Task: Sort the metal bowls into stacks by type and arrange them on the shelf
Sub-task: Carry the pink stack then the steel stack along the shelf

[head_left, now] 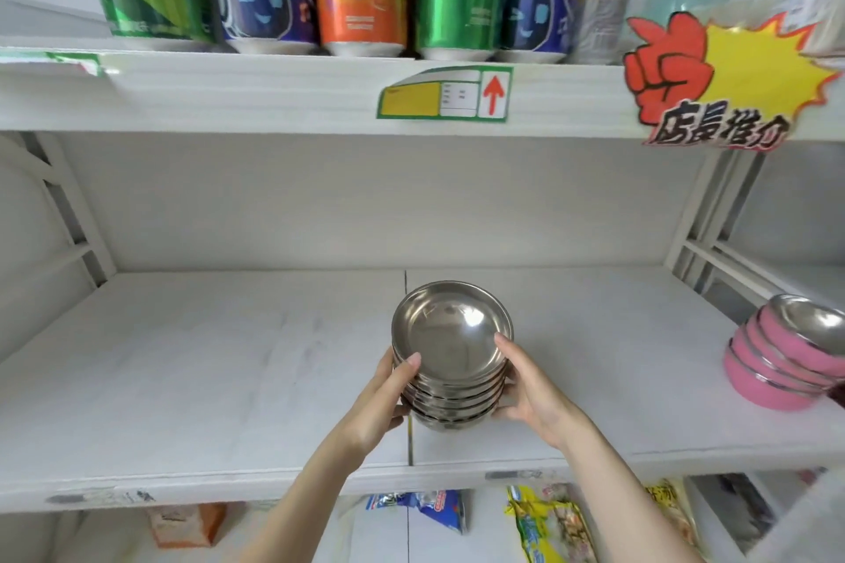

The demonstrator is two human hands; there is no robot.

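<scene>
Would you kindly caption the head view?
Both hands, left hand and right hand, set plain steel bowls near pink bowls.

Both arms bare, reaching in from 6 o'clock, forearms converging toward centre. Left hand cupped, palm facing 3 o'clock, thumb up near the top edge of what it grips, fingers wrapped underneath. Right hand mirrors it, palm facing 9 o'clock, thumb tip high, fingers curled low. Wrists roughly level, slightly extended. Two-handed clamp.
</scene>
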